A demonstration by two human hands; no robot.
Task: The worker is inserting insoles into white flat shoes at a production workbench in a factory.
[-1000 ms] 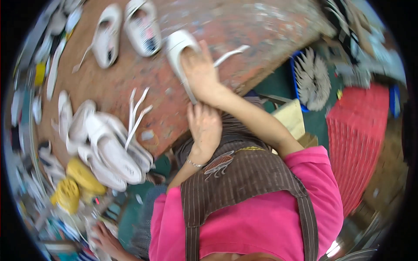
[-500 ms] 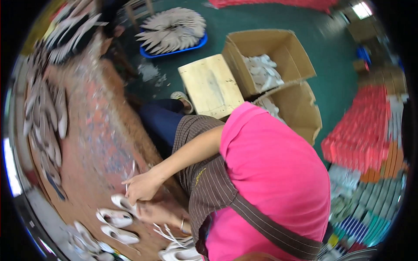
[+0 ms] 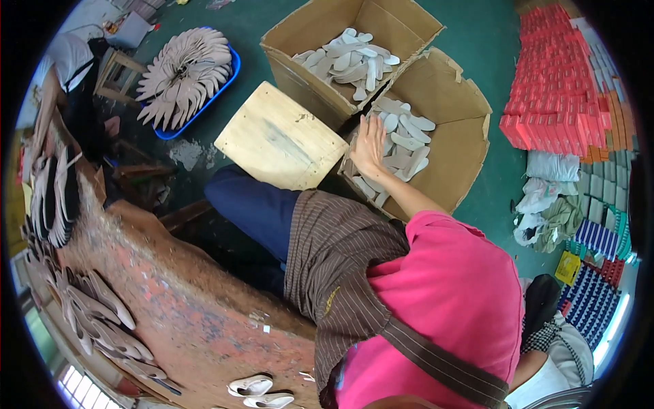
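Note:
My right hand [image 3: 370,144] reaches out from a pink sleeve into an open cardboard box [image 3: 458,154]. It lies flat on the pale insoles [image 3: 407,140] piled inside, fingers apart, with nothing visibly gripped. A second cardboard box [image 3: 315,42] just beyond it holds more pale insoles [image 3: 354,60]. My left hand is not in view, hidden by my pink shirt and brown striped apron.
A pale wooden stool top [image 3: 279,136] stands beside the boxes. A blue tray [image 3: 228,83] holds fanned beige soles. The stained workbench [image 3: 191,320] on the left carries rows of soles and white shoes [image 3: 259,388]. Red boxes [image 3: 565,88] are stacked on the right. Another person [image 3: 68,61] works at upper left.
My view has swung from the workbench to the floor boxes. My right hand left the bench and now rests in the nearer box; my left hand has dropped out of sight.

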